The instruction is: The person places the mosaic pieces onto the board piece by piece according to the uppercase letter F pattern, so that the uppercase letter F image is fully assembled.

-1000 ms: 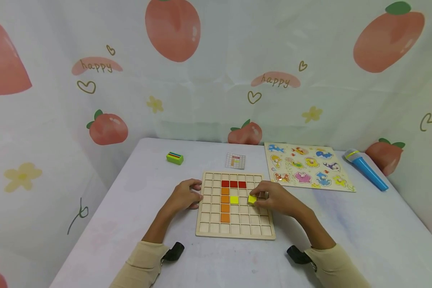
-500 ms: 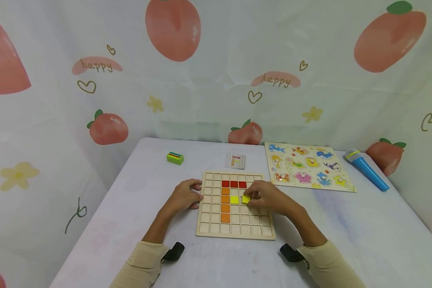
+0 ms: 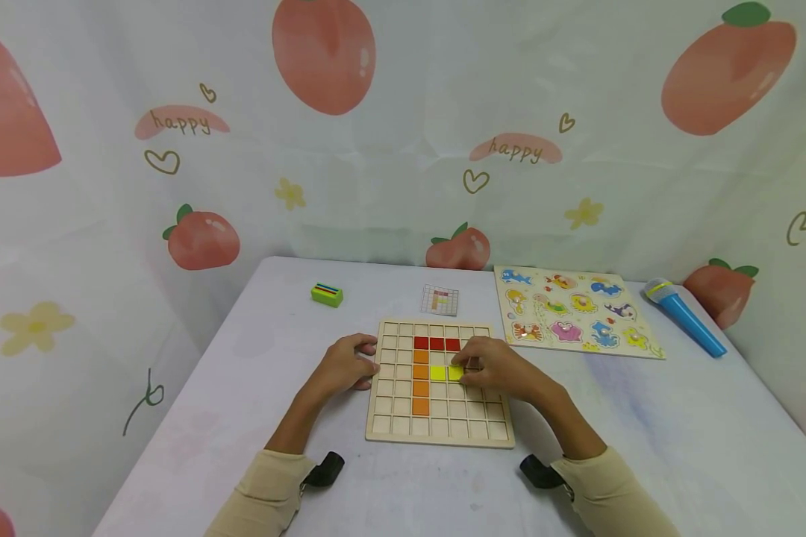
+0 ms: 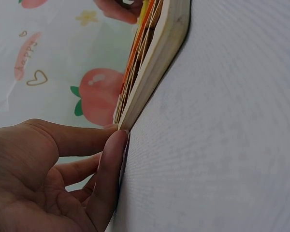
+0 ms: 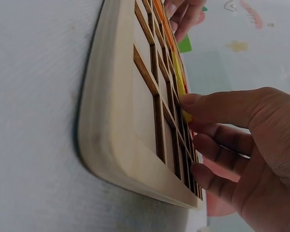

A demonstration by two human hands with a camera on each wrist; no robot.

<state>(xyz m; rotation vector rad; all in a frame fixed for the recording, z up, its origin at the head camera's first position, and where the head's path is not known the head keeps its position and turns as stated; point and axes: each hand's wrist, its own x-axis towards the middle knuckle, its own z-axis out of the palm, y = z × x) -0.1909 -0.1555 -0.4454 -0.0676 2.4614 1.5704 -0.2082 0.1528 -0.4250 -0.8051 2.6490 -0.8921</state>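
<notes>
A wooden grid board lies on the white table in front of me. It holds three red tiles in a row, an orange column and a yellow tile. My right hand pinches a second yellow tile that sits in the cell just right of the first. The right wrist view shows a fingertip on that tile above the board. My left hand holds the board's left edge, thumb and finger against the rim.
A small green box and a pattern card lie behind the board. An animal peg puzzle and a blue toy microphone sit at the back right. A peach-printed curtain encloses the table.
My right hand has carried the yellow tile leftward and down, from above the board's right part into the cell beside the first yellow tile. The left hand has stayed put.
</notes>
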